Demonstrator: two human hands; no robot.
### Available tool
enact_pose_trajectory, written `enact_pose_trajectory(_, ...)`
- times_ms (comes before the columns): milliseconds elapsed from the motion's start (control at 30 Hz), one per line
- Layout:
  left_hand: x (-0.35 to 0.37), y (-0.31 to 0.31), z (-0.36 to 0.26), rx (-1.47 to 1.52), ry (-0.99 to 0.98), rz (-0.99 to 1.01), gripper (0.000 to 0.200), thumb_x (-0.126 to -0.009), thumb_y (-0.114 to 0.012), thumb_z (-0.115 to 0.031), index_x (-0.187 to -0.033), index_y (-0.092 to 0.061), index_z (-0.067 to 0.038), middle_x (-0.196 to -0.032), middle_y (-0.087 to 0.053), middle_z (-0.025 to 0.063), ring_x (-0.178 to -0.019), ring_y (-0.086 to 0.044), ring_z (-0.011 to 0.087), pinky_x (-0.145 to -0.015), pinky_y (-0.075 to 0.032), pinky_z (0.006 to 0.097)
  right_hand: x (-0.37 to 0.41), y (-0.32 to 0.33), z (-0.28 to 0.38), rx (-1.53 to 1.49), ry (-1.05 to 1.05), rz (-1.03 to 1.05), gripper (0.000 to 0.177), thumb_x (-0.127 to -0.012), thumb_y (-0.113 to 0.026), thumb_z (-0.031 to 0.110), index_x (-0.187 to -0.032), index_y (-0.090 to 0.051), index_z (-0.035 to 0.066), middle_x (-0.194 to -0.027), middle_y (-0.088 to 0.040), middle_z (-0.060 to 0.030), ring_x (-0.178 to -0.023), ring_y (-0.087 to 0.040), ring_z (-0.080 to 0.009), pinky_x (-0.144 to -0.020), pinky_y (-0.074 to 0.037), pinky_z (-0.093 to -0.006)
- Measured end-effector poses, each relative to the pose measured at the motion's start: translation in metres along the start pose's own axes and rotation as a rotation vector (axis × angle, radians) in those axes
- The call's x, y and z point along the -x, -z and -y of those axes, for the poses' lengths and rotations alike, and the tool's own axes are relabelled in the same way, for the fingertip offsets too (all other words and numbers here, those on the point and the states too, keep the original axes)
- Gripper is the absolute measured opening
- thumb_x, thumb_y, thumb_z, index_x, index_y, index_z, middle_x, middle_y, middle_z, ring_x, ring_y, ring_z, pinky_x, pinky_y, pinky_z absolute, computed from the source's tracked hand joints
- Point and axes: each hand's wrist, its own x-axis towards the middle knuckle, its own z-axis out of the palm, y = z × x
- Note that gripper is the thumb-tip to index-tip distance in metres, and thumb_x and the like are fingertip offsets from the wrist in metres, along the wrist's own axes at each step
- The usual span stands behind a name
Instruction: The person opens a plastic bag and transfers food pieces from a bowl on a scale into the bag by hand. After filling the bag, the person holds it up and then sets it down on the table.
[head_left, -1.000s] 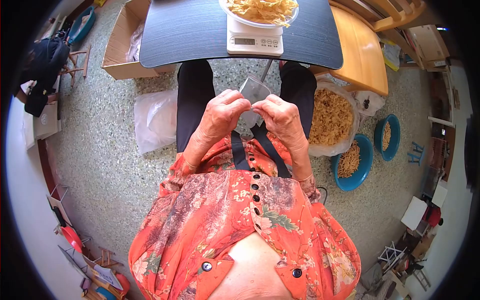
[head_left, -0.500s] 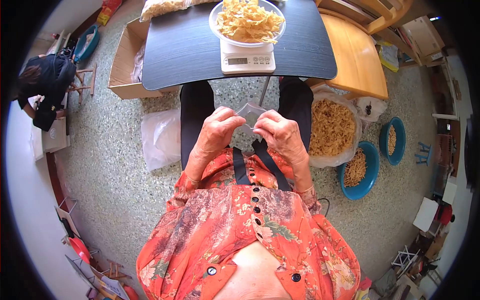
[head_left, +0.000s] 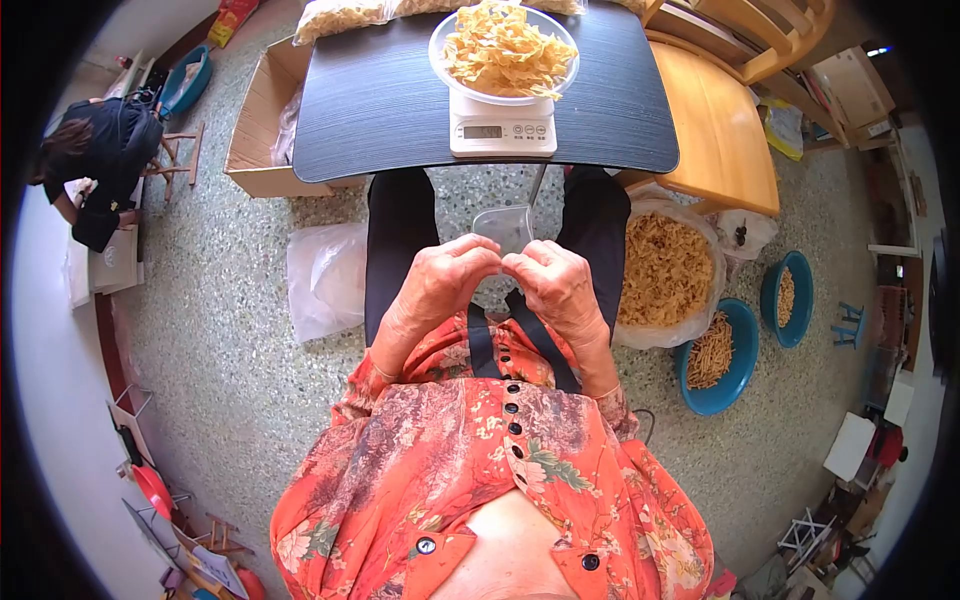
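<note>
Over my lap, my left hand [head_left: 447, 275] and my right hand [head_left: 553, 282] pinch a small transparent plastic bag [head_left: 503, 228] between them. Its squarish outline stands up beyond my fingertips; the fingers hide its lower part. In front of my knees, a white digital kitchen scale [head_left: 503, 140] sits near the edge of the dark table [head_left: 615, 120]. On the scale rests a see-through plastic bowl [head_left: 440, 62] heaped with thin yellowish dried flakes [head_left: 508, 45].
Filled bags [head_left: 340, 18] lie along the table's far edge. Left are a cardboard box [head_left: 255, 125] and a plastic sheet [head_left: 330, 285]. Right are a wooden chair [head_left: 715, 130], a large bag of flakes [head_left: 665, 265] and blue basins [head_left: 735, 385]. Another person [head_left: 100, 140] bends at far left.
My hands have come closer together and sit slightly lower in view, and the bag now shows a flatter, squarer outline. The whole view has shifted a little. The bowl stays on the scale.
</note>
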Motion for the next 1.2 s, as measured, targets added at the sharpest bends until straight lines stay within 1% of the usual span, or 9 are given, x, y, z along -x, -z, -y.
enact_pose_trajectory(167, 0.004, 0.000, 0.009, 0.050, 0.003, 0.059, 0.014, -0.078, -0.074, -0.002, -0.091, -0.070, -0.004, -0.091, -0.067, 0.0085, -0.081, -0.069, 0.0262, -0.069, -0.057, 0.0334, 0.000, 0.002, 0.003, -0.036, 0.003, -0.014, 0.010, -0.079, -0.069, 0.007, -0.088, -0.065, 0.010, -0.073, -0.054, -0.0045, -0.067, -0.059, -0.0240, -0.057, -0.050, -0.0359)
enact_pose_trajectory(233, 0.003, 0.001, 0.006, 0.064, -0.013, 0.018, 0.011, -0.080, -0.070, -0.002, -0.091, -0.068, -0.006, -0.086, -0.064, 0.0079, -0.076, -0.068, 0.0280, -0.066, -0.056, 0.0351, 0.000, 0.004, 0.001, -0.028, -0.035, -0.013, 0.013, -0.075, -0.076, 0.005, -0.085, -0.069, 0.008, -0.075, -0.064, -0.0049, -0.068, -0.063, -0.0250, -0.059, -0.051, -0.0345)
enact_pose_trajectory(267, 0.004, 0.001, 0.007, 0.065, -0.013, 0.018, 0.011, -0.080, -0.070, -0.002, -0.091, -0.068, -0.006, -0.086, -0.064, 0.0079, -0.076, -0.068, 0.0280, -0.066, -0.056, 0.0351, 0.001, 0.005, -0.002, -0.027, -0.034, -0.012, 0.013, -0.075, -0.076, 0.005, -0.085, -0.069, 0.008, -0.075, -0.064, -0.0049, -0.068, -0.063, -0.0250, -0.059, -0.051, -0.0345)
enact_pose_trajectory(467, 0.002, -0.001, -0.001, -0.069, -0.008, -0.064, 0.010, -0.079, -0.072, -0.005, -0.087, -0.068, -0.009, -0.078, -0.059, 0.0075, -0.067, -0.063, 0.0262, -0.058, -0.051, 0.0362, -0.006, 0.011, -0.001, -0.074, -0.029, -0.030, 0.013, -0.079, -0.072, 0.007, -0.092, -0.069, 0.008, -0.089, -0.068, -0.0073, -0.078, -0.068, -0.0261, -0.065, -0.055, -0.0343)
enact_pose_trajectory(533, 0.001, -0.008, -0.004, -0.211, -0.015, -0.120, 0.008, -0.079, -0.071, -0.007, -0.085, -0.066, -0.008, -0.074, -0.054, 0.0077, -0.065, -0.060, 0.0266, -0.057, -0.048, 0.0372, -0.012, 0.014, 0.013, -0.072, -0.037, -0.189, 0.021, -0.077, -0.075, 0.001, -0.096, -0.070, 0.004, -0.090, -0.070, -0.0116, -0.085, -0.070, -0.0284, -0.069, -0.057, -0.0346)
enact_pose_trajectory(633, 0.001, -0.017, -0.004, -0.136, -0.052, -0.123, 0.007, -0.080, -0.069, -0.007, -0.085, -0.064, -0.007, -0.074, -0.053, 0.0079, -0.068, -0.060, 0.0274, -0.059, -0.049, 0.0376, -0.004, 0.004, 0.012, -0.142, -0.052, -0.101, 0.023, -0.078, -0.073, -0.001, -0.101, -0.070, 0.003, -0.096, -0.071, -0.0134, -0.087, -0.071, -0.0297, -0.071, -0.058, -0.0340)
enact_pose_trajectory(667, 0.001, -0.019, -0.002, -0.131, -0.077, -0.137, 0.009, -0.079, -0.073, -0.005, -0.086, -0.068, -0.005, -0.073, -0.057, 0.0083, -0.066, -0.060, 0.0272, -0.057, -0.049, 0.0361, -0.002, 0.001, 0.011, -0.109, -0.063, -0.085, 0.018, -0.082, -0.067, 0.000, -0.100, -0.069, 0.003, -0.094, -0.070, -0.0124, -0.083, -0.070, -0.0306, -0.068, -0.058, -0.0358)
enact_pose_trajectory(833, 0.001, -0.019, 0.001, -0.084, -0.075, -0.166, 0.009, -0.080, -0.074, -0.005, -0.086, -0.067, -0.005, -0.074, -0.058, 0.0086, -0.068, -0.061, 0.0281, -0.058, -0.050, 0.0365, 0.002, 0.003, 0.005, -0.212, -0.117, -0.038, 0.014, -0.084, -0.066, 0.001, -0.097, -0.068, 0.003, -0.089, -0.068, -0.0118, -0.077, -0.069, -0.0299, -0.064, -0.056, -0.0357)
enact_pose_trajectory(1200, -0.007, -0.019, 0.006, 0.128, -0.047, -0.185, 0.014, -0.080, -0.070, 0.002, -0.089, -0.061, -0.003, -0.079, -0.060, 0.0110, -0.073, -0.063, 0.0310, -0.063, -0.051, 0.0372, 0.000, 0.008, 0.007, -0.235, -0.171, -0.095, 0.013, -0.081, -0.075, 0.009, -0.093, -0.070, 0.009, -0.079, -0.063, -0.0081, -0.068, -0.064, -0.0291, -0.058, -0.052, -0.0358)
